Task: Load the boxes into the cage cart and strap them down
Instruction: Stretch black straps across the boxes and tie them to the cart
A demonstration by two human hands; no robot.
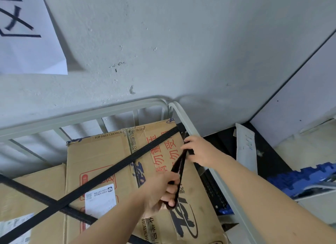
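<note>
A black strap (pixel 109 172) runs slantwise over the top box (pixel 101 156) in the cart (pixel 81 114), toward its back right corner. There the strap makes a loop. The left hand (pixel 160 191) curls its fingers round the loop's lower end, and the right hand (pixel 201 151) pinches it beside the right rail. A second strap (pixel 36 196) crosses over a lower box (pixel 40 214) at the left. The back rail stands near the wall (pixel 181 43).

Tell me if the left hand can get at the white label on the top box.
Probably yes: the label lies uncovered on the box, close beside the left hand. But that hand grips the strap and would have to let go first.
</note>
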